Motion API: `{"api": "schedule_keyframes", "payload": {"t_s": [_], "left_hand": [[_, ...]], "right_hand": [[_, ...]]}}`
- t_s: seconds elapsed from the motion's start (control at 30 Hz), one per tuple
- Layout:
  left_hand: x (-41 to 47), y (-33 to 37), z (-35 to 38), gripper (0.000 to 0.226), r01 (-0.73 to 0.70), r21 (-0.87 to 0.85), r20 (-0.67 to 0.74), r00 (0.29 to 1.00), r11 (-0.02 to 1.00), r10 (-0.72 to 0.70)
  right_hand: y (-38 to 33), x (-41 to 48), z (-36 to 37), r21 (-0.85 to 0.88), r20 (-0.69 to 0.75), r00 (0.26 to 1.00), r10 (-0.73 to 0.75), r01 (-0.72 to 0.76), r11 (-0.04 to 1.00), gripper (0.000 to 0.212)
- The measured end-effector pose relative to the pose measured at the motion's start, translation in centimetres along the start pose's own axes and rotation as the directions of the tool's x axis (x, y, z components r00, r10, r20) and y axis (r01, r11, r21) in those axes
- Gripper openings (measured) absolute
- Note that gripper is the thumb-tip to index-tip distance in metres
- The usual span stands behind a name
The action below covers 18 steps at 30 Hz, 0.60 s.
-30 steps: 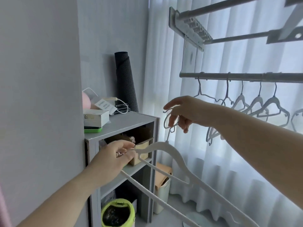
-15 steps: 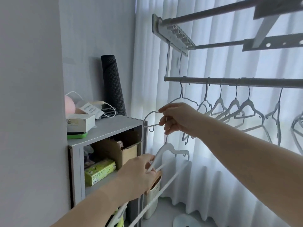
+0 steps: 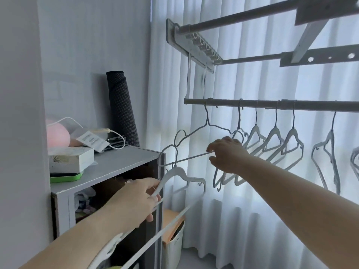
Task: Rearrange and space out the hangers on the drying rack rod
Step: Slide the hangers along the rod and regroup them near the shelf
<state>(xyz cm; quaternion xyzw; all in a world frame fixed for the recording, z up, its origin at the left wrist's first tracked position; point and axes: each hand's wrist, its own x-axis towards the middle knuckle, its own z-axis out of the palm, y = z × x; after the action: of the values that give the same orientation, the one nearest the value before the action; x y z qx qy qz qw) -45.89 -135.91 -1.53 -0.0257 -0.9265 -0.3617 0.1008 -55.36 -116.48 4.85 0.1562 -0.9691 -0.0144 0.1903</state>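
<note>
Wire hanger (image 3: 196, 136), hooked at the rod's (image 3: 272, 103) left end: your right hand (image 3: 226, 154), arm outstretched, pinches its bottom bar. Your left hand (image 3: 136, 200) grips a white hanger (image 3: 180, 174) below it. Packet (image 3: 93, 140) print is unreadable.

Hangers (image 3: 274, 136) hang along rod (image 3: 310, 105), curtain (image 3: 252, 220) behind; shelf (image 3: 120, 162) to the left, box (image 3: 71, 159) on it.
</note>
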Motion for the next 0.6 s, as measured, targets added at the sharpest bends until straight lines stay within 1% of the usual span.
{"api": "schedule_keyframes", "payload": {"t_s": [0.07,0.13,0.2,0.3,0.37,0.43,0.53,0.6], "left_hand": [[1.4,0.9,-0.3,0.021,-0.001,-0.013,-0.019,1.000,1.000,0.000],[3.0,2.1,-0.5,0.021,-0.012,-0.026,-0.036,0.999,1.000,0.011],[4.8,3.3,-0.7,0.020,-0.038,-0.030,-0.047,0.998,0.999,0.037],[7.7,5.6,-0.7,0.020,-0.071,-0.035,-0.076,0.995,0.997,0.068],[9.6,7.4,-0.6,0.022,-0.090,-0.028,-0.099,0.991,0.996,0.087],[11.6,9.1,-0.2,0.026,-0.118,-0.012,-0.110,0.987,0.993,0.116],[14.2,11.7,0.6,0.027,-0.146,0.023,-0.132,0.980,0.989,0.148],[15.8,13.2,1.4,0.029,-0.141,0.044,-0.133,0.980,0.989,0.146]], "right_hand": [[1.1,0.7,0.1,-0.097,0.042,0.999,-0.017,0.021,0.995,0.035],[2.0,1.2,0.2,-0.135,0.101,0.994,-0.033,0.046,0.990,0.035],[2.7,1.6,0.4,-0.148,0.155,0.986,-0.057,0.080,0.986,0.035],[4.2,1.8,0.2,-0.106,0.157,0.983,-0.097,0.115,0.988,0.034],[5.6,1.9,-0.2,-0.049,0.125,0.983,-0.133,0.140,0.989,0.034],[7.2,2.0,-0.7,-0.003,0.058,0.986,-0.157,0.158,0.987,0.034],[9.9,2.5,-1.2,-0.060,-0.124,0.972,-0.198,0.192,0.980,0.035],[11.7,3.0,-1.6,-0.086,-0.226,0.954,-0.199,0.184,0.979,0.035]]}}
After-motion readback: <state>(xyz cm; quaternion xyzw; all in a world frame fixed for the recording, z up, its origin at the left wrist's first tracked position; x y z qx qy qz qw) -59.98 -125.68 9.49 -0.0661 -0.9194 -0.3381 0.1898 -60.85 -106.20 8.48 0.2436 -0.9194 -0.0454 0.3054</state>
